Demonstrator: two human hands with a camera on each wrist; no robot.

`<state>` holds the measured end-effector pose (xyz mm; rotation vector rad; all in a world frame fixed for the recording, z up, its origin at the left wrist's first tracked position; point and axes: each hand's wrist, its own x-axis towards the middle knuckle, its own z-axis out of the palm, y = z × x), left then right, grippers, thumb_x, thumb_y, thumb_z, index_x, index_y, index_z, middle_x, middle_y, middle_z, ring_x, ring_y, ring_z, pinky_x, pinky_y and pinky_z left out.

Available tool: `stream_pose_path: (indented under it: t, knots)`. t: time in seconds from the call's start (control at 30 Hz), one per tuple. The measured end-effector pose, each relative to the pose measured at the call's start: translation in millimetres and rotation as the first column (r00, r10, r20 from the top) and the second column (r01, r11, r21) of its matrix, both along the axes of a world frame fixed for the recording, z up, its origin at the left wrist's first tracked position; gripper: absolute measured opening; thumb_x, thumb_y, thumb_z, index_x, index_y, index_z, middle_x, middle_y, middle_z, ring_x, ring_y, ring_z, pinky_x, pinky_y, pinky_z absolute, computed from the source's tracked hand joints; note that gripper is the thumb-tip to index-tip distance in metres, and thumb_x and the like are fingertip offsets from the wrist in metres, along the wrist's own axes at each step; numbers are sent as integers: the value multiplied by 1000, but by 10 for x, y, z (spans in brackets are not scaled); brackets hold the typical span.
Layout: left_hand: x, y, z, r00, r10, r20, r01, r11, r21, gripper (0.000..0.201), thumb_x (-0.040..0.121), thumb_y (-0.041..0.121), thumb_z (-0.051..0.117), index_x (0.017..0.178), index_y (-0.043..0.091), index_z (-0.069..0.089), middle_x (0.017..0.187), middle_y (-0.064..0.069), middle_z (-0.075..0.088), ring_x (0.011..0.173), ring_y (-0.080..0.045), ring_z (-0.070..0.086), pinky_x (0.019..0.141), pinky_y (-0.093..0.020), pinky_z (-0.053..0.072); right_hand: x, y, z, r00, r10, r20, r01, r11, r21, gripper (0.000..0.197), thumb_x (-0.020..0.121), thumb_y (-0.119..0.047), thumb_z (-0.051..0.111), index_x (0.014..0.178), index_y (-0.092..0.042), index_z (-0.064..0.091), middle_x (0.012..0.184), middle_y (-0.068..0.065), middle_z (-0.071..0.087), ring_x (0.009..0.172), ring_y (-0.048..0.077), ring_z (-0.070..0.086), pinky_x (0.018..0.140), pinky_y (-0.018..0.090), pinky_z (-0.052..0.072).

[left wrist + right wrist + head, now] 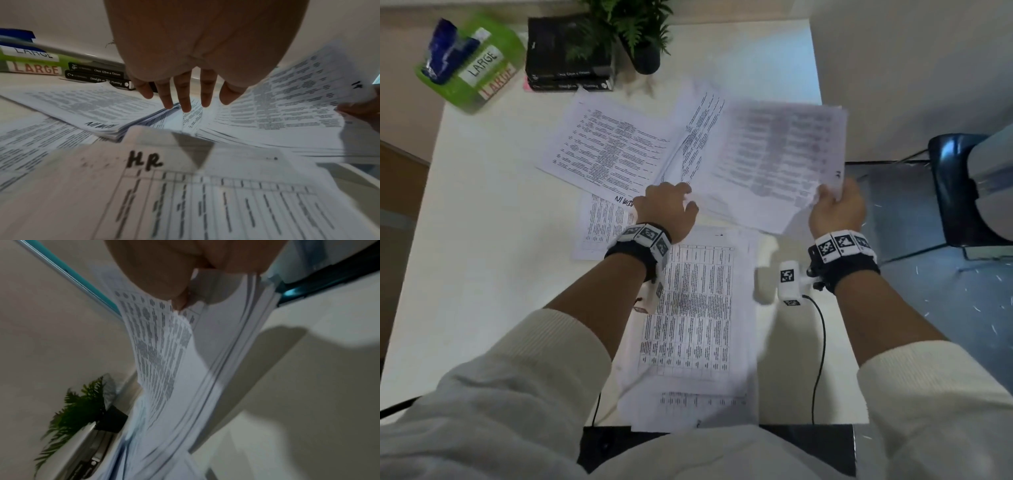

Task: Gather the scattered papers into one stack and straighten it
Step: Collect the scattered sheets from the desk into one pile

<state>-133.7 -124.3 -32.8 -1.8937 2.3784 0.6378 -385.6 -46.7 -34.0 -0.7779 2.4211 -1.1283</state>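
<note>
Printed papers lie scattered on the white table [482,205]. My right hand [837,202] grips the near corner of a thick bundle of sheets [774,154] and holds it lifted at the right edge; the right wrist view shows the bundle [185,369] hanging from the pinch. My left hand [671,202] hovers with straight, spread fingers [185,97] over the seam between that bundle and a second pile [613,147] to the left. A table-printed sheet marked "HR" [698,308] lies near me, and another sheet [599,222] pokes out under my left wrist.
A green box labelled LARGE [472,65] sits at the back left, next to two black books [568,61] and a potted plant [633,37]. A blue chair [959,192] stands off the table's right edge. A black cable [820,342] runs below my right wrist.
</note>
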Motion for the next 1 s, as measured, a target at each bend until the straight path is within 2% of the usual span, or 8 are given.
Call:
stream_pose_path:
  t: [0.17,0.33,0.43,0.5,0.6,0.7,0.83,1.0]
  knots:
    - [-170,-89,272,975,8,-221,-30,995,-95,57,92,34,53,147,26,38,144,-8,46,133,-30,40,107,-51,29,-173,-32,309,999,-45,27,51,953,-298,15,97,-12,52,109,-9,61,98,1,63,79,5,62,69,11,51]
    - [-253,-238,811,933,-76,-353,-60,932,-358,73,84,33,54,152,28,29,152,-10,32,137,-31,33,106,-53,34,-112,-107,470,987,41,158,20,929,-369,20,91,-20,60,110,-21,66,106,-2,73,95,11,70,86,33,59]
    - [-169,-293,1046,953,-104,-286,-51,872,-488,79,82,35,55,155,33,23,161,-10,18,146,-32,20,108,-53,27,69,-110,508,943,274,190,-219,939,-266,15,94,-18,60,106,-20,69,88,-4,74,65,2,64,61,24,54]
    - [-13,-306,1105,977,-83,-197,-26,868,-496,83,82,36,55,156,34,17,163,-11,12,148,-33,14,109,-54,23,206,-103,513,835,478,274,-411,872,-267,12,95,-12,64,98,-23,69,71,-12,71,54,1,58,51,18,46]
    - [329,-278,920,987,-44,-157,7,974,-225,87,85,37,56,156,34,6,150,-9,40,132,-31,43,108,-53,27,359,-101,472,662,708,245,-715,694,-76,12,92,-16,69,92,-28,69,68,-20,71,59,-4,61,57,16,46]
    - [677,-50,647,962,84,-261,2,950,311,72,89,39,59,151,31,24,137,-2,55,93,-19,67,82,-35,53,524,-84,408,563,783,265,-818,574,43,8,90,-22,70,89,-14,72,75,1,72,64,3,58,63,23,43]
    - [1072,340,174,948,172,-267,25,796,604,42,93,29,62,131,14,56,132,-2,60,116,-25,60,97,-40,49,680,-79,317,645,686,336,-752,648,121,18,83,-30,79,86,-13,73,65,-4,68,57,2,57,60,23,43]
    - [1325,688,-159,866,403,-297,-93,713,695,39,92,19,64,129,8,57,128,-7,64,116,-27,60,95,-38,47,706,63,92,729,456,510,-631,736,246,44,78,-32,83,111,-12,63,80,3,71,66,12,67,55,20,53]
